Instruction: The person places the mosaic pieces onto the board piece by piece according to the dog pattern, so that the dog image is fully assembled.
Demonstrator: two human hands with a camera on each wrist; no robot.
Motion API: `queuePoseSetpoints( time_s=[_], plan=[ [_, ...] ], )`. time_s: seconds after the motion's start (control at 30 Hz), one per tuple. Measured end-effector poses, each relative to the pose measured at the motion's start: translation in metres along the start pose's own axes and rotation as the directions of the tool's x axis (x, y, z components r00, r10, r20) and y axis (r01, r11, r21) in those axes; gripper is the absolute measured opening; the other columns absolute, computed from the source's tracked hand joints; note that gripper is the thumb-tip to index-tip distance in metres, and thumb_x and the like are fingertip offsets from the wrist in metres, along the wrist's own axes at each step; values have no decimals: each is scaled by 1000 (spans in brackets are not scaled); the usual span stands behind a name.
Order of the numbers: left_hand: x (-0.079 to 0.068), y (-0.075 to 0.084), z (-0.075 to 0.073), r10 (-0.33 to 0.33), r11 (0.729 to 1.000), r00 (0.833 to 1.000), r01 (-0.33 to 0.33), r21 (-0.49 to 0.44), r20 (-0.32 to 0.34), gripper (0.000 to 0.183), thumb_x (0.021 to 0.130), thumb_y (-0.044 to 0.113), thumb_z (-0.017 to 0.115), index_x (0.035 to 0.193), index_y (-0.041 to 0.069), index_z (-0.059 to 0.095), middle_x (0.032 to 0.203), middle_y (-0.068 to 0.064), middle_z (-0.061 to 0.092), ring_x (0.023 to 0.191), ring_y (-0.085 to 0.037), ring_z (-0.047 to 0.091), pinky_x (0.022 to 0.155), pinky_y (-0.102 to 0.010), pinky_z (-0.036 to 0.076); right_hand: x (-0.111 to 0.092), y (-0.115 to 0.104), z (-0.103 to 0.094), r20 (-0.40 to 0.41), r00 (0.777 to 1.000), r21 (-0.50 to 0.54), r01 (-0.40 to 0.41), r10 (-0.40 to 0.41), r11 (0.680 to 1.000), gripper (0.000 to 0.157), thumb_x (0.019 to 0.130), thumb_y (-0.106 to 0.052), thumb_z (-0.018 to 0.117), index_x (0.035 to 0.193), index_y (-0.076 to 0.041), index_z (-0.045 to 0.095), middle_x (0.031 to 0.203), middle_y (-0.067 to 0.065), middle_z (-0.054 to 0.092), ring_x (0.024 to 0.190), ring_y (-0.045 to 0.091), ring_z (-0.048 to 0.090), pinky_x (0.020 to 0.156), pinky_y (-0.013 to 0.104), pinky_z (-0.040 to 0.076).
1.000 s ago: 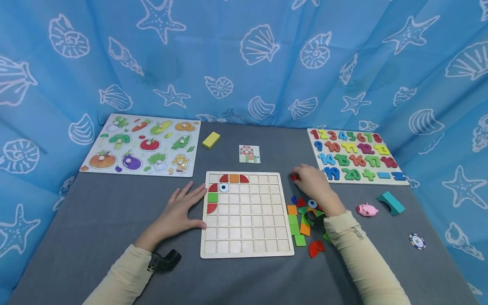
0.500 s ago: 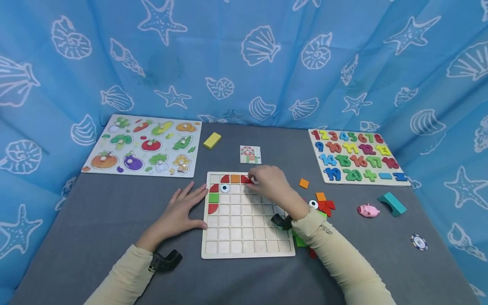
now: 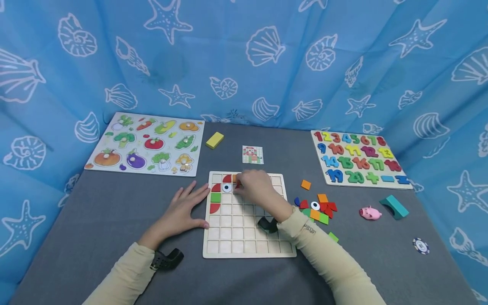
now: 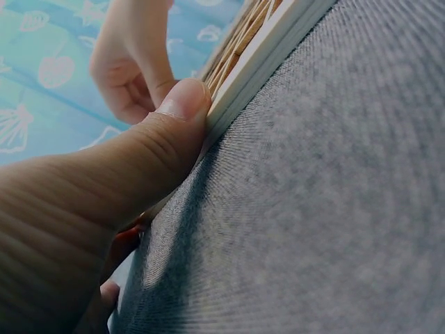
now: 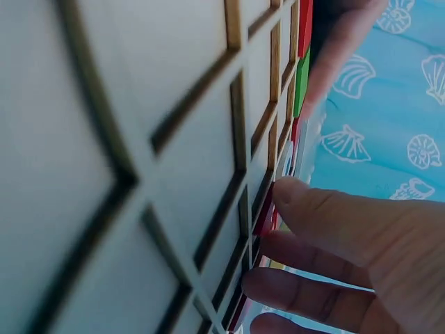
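My left hand (image 3: 184, 212) lies with fingers spread along the left side of a wooden grid board (image 3: 237, 233), its thumb at the board's edge. Over the top rows, my right hand (image 3: 258, 186) pinches a red quarter-circle tile (image 5: 264, 218) between thumb and fingers, just right of a round eye tile (image 3: 226, 188); the fingers cover most of it. Down the left column sit red quarter tiles and a green square tile (image 3: 215, 198). Another red quarter tile (image 3: 227, 178) lies in the top row, where the right hand hides the tiles farther along.
Loose coloured tiles (image 3: 323, 218) lie right of the board, with an orange square (image 3: 306, 184) apart. Behind the board are a pattern card (image 3: 253, 155) and yellow block (image 3: 214, 140). Vegetable (image 3: 154, 144) and number (image 3: 358, 159) puzzles, a toy pig (image 3: 370, 213) and teal arch block (image 3: 394, 207) surround.
My right hand has carried a red tile from the loose pile left to the board's top row, then a little farther left and down beside the eye tile. The left hand has stayed put.
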State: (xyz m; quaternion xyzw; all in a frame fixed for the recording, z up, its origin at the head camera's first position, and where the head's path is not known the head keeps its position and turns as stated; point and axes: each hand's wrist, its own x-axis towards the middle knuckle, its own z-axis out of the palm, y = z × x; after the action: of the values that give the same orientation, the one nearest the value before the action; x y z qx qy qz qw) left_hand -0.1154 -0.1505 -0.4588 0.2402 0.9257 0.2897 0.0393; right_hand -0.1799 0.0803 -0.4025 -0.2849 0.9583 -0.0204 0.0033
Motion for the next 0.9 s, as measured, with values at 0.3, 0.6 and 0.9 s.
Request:
queuePoseSetpoints(
  time_s=[0.3,0.6,0.9],
  plan=[
    [0,0,0,-5,1000,1000,5,2,0,97,61,59,67,140,16,30,146,0,24,136,-29,7,103,-55,3,-23,17,-11,-33,998,101,-45,48,994,17,77,-25,69,92,-18,68,81,-4,62,67,11,54,55,27,42],
    [2,3,-3,8,1000,1000,-8,-7,0,98,61,57,69,140,15,30,146,-1,25,136,-31,7,103,-56,3,-100,96,-25,0,949,166,-312,316,935,26,75,-21,71,99,-11,67,84,3,61,69,15,54,58,31,46],
    [1,3,-1,-15,1000,1000,15,2,24,98,61,59,67,141,18,28,147,2,22,136,-29,5,104,-54,1,-143,132,-18,169,914,189,-398,370,898,24,76,-20,70,97,-10,67,80,2,58,68,16,50,59,31,44]
  ],
)
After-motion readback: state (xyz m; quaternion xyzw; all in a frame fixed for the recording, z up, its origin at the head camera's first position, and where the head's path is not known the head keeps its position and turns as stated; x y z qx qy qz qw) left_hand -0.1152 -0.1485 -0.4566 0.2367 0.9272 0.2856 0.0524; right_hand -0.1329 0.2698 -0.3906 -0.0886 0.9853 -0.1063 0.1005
